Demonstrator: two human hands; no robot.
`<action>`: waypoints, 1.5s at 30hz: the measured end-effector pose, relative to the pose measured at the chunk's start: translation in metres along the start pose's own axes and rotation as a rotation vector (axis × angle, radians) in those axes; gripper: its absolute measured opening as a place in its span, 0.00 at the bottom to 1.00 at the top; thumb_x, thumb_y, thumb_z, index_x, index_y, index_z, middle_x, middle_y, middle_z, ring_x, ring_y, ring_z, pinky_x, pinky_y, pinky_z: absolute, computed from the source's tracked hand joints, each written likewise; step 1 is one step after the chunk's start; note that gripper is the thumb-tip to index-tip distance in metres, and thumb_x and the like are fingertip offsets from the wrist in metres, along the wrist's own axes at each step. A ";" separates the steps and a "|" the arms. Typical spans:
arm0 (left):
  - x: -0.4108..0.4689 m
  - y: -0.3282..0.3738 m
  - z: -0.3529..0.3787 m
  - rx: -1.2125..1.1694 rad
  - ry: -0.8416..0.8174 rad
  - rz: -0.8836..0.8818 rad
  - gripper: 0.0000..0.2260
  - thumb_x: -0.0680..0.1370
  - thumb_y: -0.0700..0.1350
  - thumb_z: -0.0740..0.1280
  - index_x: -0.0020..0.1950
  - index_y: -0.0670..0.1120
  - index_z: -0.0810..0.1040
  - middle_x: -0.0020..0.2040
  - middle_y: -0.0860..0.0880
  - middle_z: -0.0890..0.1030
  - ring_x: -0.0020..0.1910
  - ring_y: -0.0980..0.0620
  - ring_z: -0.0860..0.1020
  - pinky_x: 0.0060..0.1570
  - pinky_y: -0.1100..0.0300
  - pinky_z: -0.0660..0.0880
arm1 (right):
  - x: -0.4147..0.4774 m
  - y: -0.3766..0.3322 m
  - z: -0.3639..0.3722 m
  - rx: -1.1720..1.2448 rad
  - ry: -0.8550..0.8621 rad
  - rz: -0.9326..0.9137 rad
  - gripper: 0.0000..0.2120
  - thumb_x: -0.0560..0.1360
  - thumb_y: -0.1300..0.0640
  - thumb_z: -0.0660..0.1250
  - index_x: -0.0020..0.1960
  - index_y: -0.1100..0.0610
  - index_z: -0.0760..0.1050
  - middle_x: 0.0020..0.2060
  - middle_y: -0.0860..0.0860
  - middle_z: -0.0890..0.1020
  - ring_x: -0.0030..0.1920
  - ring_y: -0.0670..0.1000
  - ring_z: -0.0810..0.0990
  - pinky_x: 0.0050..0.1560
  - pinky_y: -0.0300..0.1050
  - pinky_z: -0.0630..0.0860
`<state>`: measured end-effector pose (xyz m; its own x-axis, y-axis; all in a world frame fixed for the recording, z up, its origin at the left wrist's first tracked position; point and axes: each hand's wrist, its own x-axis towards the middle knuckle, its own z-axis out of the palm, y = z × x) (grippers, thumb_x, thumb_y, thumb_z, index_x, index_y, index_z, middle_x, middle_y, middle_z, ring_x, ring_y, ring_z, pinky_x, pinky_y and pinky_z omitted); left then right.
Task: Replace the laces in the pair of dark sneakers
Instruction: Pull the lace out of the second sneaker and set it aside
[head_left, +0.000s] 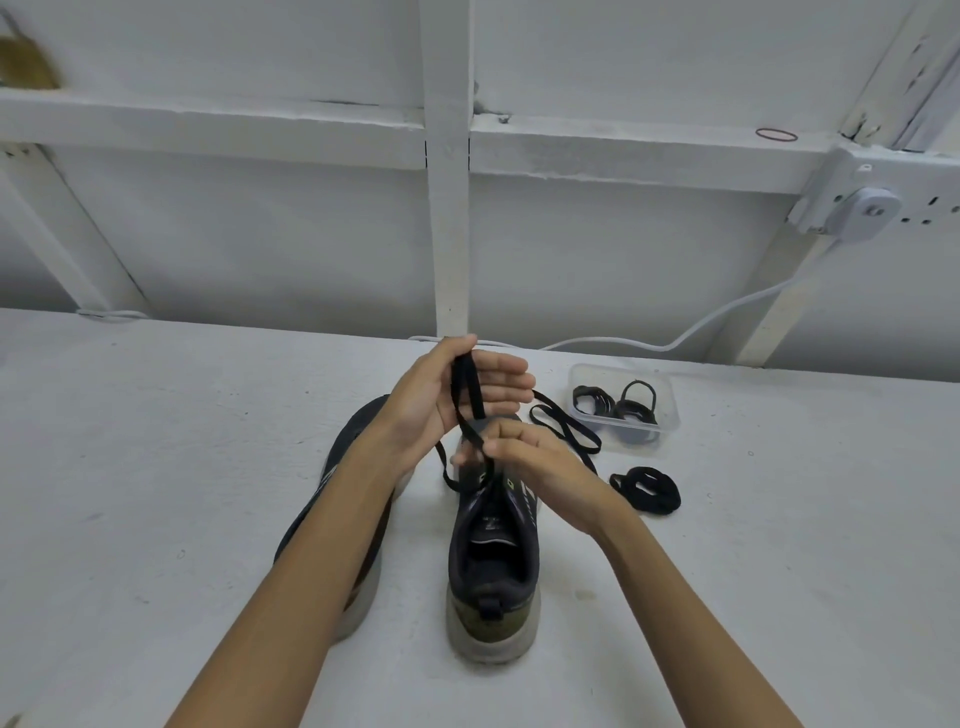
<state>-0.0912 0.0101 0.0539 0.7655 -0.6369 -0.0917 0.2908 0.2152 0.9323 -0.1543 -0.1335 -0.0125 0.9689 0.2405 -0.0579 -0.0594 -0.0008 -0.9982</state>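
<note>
Black flat lace (469, 387) runs between both hands above the tongue of the upright sneaker (493, 566). The right hand (535, 462) is knuckles-up, its fingers curled in, and it pinches the lace at its fingertips just over the shoe's top eyelets. The wrist is bent and the forearm slants back toward the lower right.

The left hand (441, 400) is raised higher and farther from the body, palm turned toward the right. Its thumb points up and nips a loop of the lace against the forefinger, while the other fingers lie straight and close together. The loop hangs down across the palm to the right hand's pinch. That forearm stretches in from the lower left.

From the hands, one slack end of the lace drops to the left of the shoe. A longer length trails right across the white table (156, 467).

The upright sneaker stands on its sole, heel toward the camera, directly below the hands. The second sneaker (348, 436) lies to its left, largely hidden under the left forearm, toe pointing away.

To the right, a clear plastic tub (672, 410) holds coiled black laces (613, 402). A loose black bundle (647, 491) rests on the table just in front of it. A white cable (675, 343) runs along the table's far edge.
</note>
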 end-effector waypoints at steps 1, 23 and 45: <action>-0.001 0.001 0.000 -0.003 -0.009 -0.002 0.23 0.83 0.48 0.51 0.48 0.37 0.83 0.48 0.37 0.84 0.49 0.41 0.83 0.51 0.54 0.80 | 0.003 0.000 -0.001 0.005 -0.001 0.011 0.13 0.79 0.60 0.60 0.48 0.72 0.73 0.42 0.58 0.83 0.46 0.57 0.81 0.59 0.57 0.74; -0.012 -0.044 0.000 0.129 0.045 -0.259 0.22 0.83 0.46 0.49 0.57 0.36 0.80 0.53 0.39 0.84 0.54 0.44 0.82 0.58 0.54 0.78 | 0.018 -0.084 -0.032 -0.468 -0.040 0.214 0.16 0.78 0.57 0.67 0.46 0.72 0.74 0.27 0.52 0.70 0.25 0.49 0.63 0.25 0.37 0.62; -0.026 -0.030 0.003 0.174 -0.227 -0.391 0.25 0.83 0.49 0.49 0.61 0.32 0.76 0.57 0.35 0.81 0.58 0.40 0.80 0.57 0.55 0.78 | 0.003 -0.077 -0.034 -0.341 0.018 0.312 0.20 0.77 0.50 0.69 0.27 0.52 0.70 0.26 0.49 0.57 0.27 0.49 0.51 0.24 0.39 0.50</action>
<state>-0.1214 0.0184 0.0292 0.4680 -0.7949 -0.3860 0.4167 -0.1867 0.8897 -0.1391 -0.1654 0.0643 0.9215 0.1615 -0.3532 -0.2692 -0.3901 -0.8806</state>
